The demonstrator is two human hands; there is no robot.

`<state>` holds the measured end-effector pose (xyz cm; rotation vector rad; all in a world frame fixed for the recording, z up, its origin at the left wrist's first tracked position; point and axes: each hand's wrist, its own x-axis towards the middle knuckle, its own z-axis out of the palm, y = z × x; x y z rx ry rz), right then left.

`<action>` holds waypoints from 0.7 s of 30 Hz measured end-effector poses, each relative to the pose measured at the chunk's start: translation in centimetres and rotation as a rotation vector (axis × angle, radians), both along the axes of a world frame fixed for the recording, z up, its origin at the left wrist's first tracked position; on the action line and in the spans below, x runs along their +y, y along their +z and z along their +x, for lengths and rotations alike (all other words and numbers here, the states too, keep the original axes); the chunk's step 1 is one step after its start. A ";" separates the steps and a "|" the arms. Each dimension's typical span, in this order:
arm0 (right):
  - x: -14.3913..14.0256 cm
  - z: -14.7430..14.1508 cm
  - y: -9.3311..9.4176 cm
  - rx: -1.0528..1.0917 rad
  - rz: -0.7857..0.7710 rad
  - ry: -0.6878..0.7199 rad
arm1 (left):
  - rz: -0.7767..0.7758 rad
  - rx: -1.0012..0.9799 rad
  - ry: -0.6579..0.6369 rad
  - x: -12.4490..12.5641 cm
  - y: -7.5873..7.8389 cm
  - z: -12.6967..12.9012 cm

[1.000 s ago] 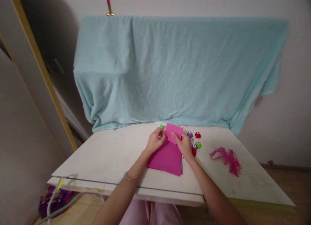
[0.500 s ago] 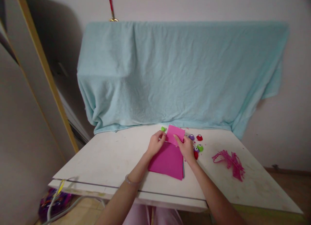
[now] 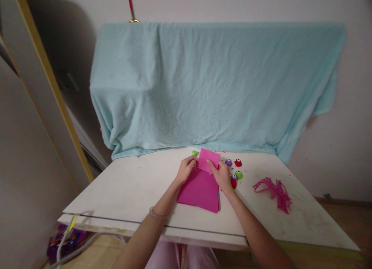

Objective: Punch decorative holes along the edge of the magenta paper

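Pink sheet (image 3: pixel 208 157): tilting slightly clockwise (roughly square)
Right fingers (image 3: pixel 212 166): pinching it
Left fingers (image 3: pixel 190 159): curling, grip unclear
Desk (image 3: pixel 136 187): meeting blue cloth (image 3: pixel 221 87)

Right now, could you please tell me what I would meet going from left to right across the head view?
Purple patterned bundle, bangle, left hand, light pink square, rear red piece with an eye, pink stringy tangle.
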<state>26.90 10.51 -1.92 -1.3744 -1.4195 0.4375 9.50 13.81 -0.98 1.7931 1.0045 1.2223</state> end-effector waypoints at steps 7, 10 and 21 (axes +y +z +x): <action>0.3 0.3 -0.5 -0.022 -0.007 -0.028 | 0.019 -0.017 -0.038 0.2 -0.3 0.0; 0.3 0.3 -0.6 -0.013 -0.017 -0.009 | 0.025 -0.023 -0.046 0.1 -0.2 0.0; 0.1 0.2 -0.2 -0.062 0.022 -0.021 | 0.055 -0.022 -0.007 0.0 -0.5 0.3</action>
